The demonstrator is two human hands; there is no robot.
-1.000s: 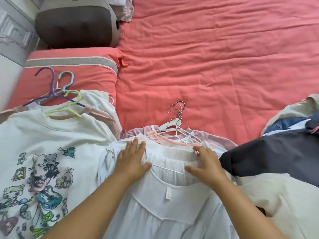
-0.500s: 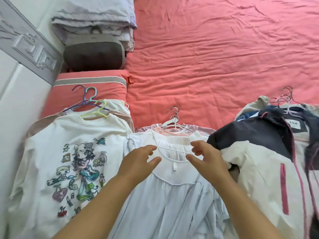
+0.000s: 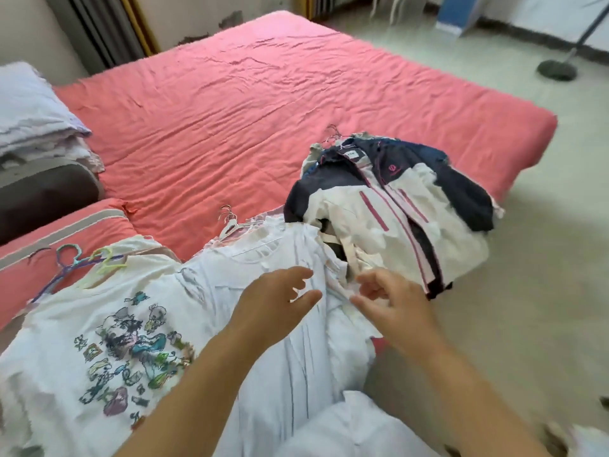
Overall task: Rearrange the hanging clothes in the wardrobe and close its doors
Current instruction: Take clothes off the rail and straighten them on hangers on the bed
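Three stacks of clothes, hangers still in them, are lying along the near edge of the bed (image 3: 296, 103), apparently sorted for rehanging: a printed T-shirt (image 3: 108, 328) at lower left, a white blouse (image 3: 283, 258) at centre, a navy-and-white jacket (image 3: 395, 199) right of centre. The left hand (image 3: 273, 305) and right hand (image 3: 392, 298) are hovering over the blouse, each grip released and grasping nothing. No wardrobe is showing.

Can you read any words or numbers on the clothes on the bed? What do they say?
None can be read for sure.
Neck label in the dark blue and white jacket: dark marks, too blurred to read.
Pink round logo on the jacket's chest: a sign, no letters I can make out.
Cartoon print on the white T-shirt: pictures only, blurred, no clear words.
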